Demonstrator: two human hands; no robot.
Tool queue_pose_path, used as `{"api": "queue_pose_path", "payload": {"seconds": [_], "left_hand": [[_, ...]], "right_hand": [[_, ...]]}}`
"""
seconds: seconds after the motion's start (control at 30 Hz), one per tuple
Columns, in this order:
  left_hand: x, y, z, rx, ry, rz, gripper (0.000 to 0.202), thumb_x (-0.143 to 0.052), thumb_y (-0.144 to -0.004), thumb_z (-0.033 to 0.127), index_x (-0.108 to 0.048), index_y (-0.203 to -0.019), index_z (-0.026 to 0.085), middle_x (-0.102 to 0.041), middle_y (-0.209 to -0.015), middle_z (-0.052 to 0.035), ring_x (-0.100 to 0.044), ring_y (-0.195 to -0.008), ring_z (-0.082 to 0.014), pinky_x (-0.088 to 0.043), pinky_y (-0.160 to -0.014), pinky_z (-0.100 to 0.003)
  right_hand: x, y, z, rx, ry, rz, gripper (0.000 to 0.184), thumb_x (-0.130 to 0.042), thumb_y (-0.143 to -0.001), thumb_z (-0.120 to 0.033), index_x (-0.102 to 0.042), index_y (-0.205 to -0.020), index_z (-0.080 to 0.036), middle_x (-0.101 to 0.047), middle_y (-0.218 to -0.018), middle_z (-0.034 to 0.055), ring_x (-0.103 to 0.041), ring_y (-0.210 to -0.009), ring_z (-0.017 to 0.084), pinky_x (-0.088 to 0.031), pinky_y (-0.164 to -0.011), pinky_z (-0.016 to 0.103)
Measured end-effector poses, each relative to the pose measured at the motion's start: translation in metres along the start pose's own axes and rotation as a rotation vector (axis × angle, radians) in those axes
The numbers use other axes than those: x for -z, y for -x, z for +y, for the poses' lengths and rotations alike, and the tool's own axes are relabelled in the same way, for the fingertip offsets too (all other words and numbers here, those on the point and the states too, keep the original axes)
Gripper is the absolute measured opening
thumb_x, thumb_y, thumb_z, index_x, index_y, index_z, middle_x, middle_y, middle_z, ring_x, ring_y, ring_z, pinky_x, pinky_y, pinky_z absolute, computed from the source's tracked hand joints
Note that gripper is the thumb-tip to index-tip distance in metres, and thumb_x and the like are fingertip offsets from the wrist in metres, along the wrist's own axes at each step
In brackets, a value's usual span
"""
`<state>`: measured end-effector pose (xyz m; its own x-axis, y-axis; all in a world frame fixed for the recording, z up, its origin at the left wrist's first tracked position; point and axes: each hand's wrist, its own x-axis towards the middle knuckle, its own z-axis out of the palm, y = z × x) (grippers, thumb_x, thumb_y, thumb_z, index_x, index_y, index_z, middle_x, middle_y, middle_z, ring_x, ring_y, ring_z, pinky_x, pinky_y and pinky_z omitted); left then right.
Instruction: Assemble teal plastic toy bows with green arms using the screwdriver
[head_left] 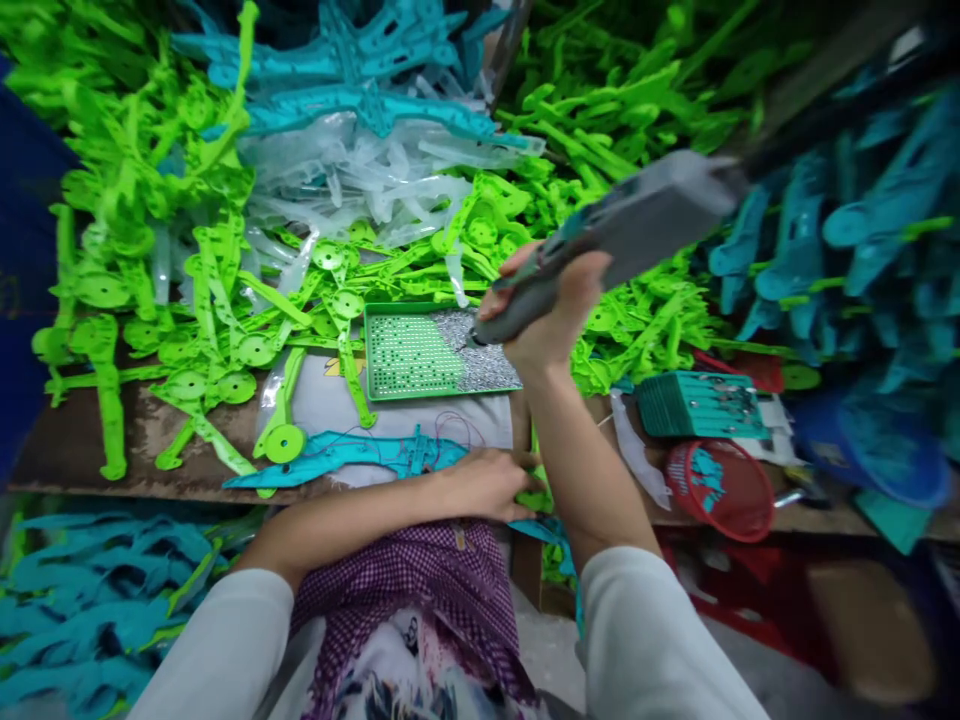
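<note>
the right hand [551,310] is wrapped around the lower body of a gray power screwdriver [637,220], fingers on one side and thumb on the other, in the center right of the frame. the tool slants from the upper right down to the middle, its tip at the screws [491,365] in the right part of a green tray [405,396]; whether it touches them, i cannot tell. it looks rigid and fairly heavy, with its thick end up, so the firm place to hold is the slim part toward the nose, clear of the tip. the screws look tiny, hard and easy to scatter.

the left hand [484,485], below the tray in the lower middle, lies over the right part of a long blue plastic piece [375,456]. its fingers curl down at the far side, and how tightly they close is hidden. that piece seems light and stiff, perhaps slick; its broad middle should give a steadier hold than its narrow left tip. thin red wire [450,418] loops beside it, likely soft and easily snagged.

farther out, green plastic arms [210,290] heap across the upper left, and a red basket [739,500] sits at the lower right.
</note>
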<state>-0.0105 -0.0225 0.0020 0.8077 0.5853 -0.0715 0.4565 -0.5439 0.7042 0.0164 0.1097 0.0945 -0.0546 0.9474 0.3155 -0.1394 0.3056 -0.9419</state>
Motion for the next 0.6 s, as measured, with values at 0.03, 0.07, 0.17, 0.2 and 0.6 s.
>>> {"api": "queue_pose_path", "payload": {"seconds": [0.03,0.07,0.17,0.2,0.6], "left_hand": [[-0.001,0.000,-0.001,-0.009,0.020,0.015,0.038,-0.062,-0.086,0.041,-0.068,-0.119,0.022,-0.059,-0.135,-0.0108,-0.068,-0.100,-0.0280,-0.055,-0.075,-0.035],[-0.002,0.000,-0.002,-0.014,0.038,0.026,0.039,-0.062,-0.086,0.040,-0.067,-0.121,0.023,-0.052,-0.143,-0.0097,-0.067,-0.103,-0.0281,-0.055,-0.078,-0.036],[-0.005,-0.001,-0.004,-0.014,0.073,0.029,0.041,-0.064,-0.084,0.036,-0.067,-0.121,0.021,-0.043,-0.149,-0.0090,-0.065,-0.109,-0.0294,-0.056,-0.084,-0.039],[-0.006,-0.001,-0.004,-0.011,0.082,0.033,0.041,-0.064,-0.083,0.035,-0.067,-0.121,0.021,-0.043,-0.149,-0.0090,-0.065,-0.110,-0.0295,-0.056,-0.086,-0.039],[-0.001,-0.002,0.001,0.014,0.124,0.065,0.039,-0.064,-0.082,0.033,-0.069,-0.119,0.023,-0.044,-0.148,-0.0091,-0.064,-0.112,-0.0258,-0.054,-0.091,-0.036]], "right_hand": [[0.015,0.002,-0.009,0.016,0.023,0.010,0.063,-0.043,-0.067,-0.087,-0.056,-0.071,-0.025,-0.046,-0.051,-0.0041,-0.050,-0.042,0.012,-0.041,-0.039,0.028],[0.030,0.005,-0.016,0.030,0.044,0.031,0.063,-0.044,-0.066,-0.087,-0.056,-0.071,-0.025,-0.044,-0.049,-0.0047,-0.050,-0.041,0.012,-0.040,-0.038,0.028],[0.069,0.010,-0.020,0.032,0.070,0.186,0.060,-0.053,-0.060,-0.085,-0.054,-0.066,-0.025,-0.040,-0.044,-0.0067,-0.044,-0.036,0.011,-0.036,-0.035,0.027],[0.080,0.011,-0.017,0.016,0.073,0.245,0.059,-0.057,-0.057,-0.083,-0.053,-0.065,-0.024,-0.040,-0.044,-0.0074,-0.043,-0.034,0.010,-0.034,-0.034,0.026],[0.122,0.002,0.024,-0.005,0.093,0.312,0.052,-0.060,-0.065,-0.074,-0.055,-0.066,-0.022,-0.049,-0.051,-0.0053,-0.046,-0.036,0.009,-0.038,-0.033,0.026]]}}
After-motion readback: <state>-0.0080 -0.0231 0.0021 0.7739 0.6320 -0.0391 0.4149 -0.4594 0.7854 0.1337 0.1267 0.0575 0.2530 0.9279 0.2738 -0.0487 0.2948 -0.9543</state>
